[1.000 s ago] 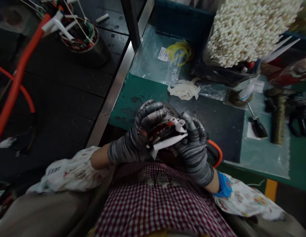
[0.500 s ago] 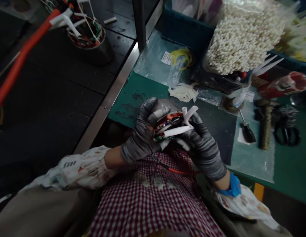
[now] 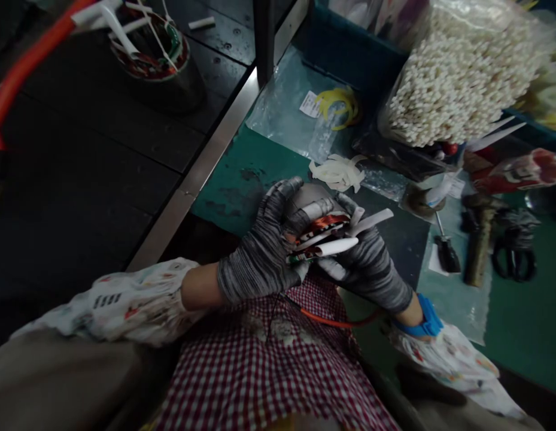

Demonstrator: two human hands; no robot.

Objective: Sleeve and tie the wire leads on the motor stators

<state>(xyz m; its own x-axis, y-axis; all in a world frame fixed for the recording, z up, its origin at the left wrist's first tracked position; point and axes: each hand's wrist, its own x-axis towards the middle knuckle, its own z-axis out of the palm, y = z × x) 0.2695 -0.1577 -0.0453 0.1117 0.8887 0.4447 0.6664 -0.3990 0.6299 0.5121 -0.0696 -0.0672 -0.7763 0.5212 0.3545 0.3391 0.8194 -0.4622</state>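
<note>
A round, grey-shelled part with copper windings [image 3: 328,221] is held between the two gloved hands, over the lap at the near edge of the table. Its wound opening faces toward the wearer and the right, and white sleeves [image 3: 337,246] stick out of it to the right, past the right hand's thumb and fingers. The left hand [image 3: 262,254] is curled round the left side, fingers bent over the shell and upper rim, thumb below. The right hand [image 3: 374,266] is partly curled at the right side, its thumb under the sleeves and its fingers behind them; how firmly it presses cannot be told. Both forearms slant inward from the sides, wrists low, and a blue band [image 3: 424,320] circles the right wrist. Below the part, a red cable [image 3: 336,322] crosses a checked apron [image 3: 269,377]. Beyond the hands, pale strips [image 3: 338,172] lie in a heap on the table [image 3: 235,173], with yellow loops [image 3: 338,108] farther back. To the right are a screwdriver [image 3: 447,254], scissors [image 3: 515,260] and a bag of small white pieces [image 3: 457,96]. Another wound cylinder [image 3: 174,87] stands at upper left.
</note>
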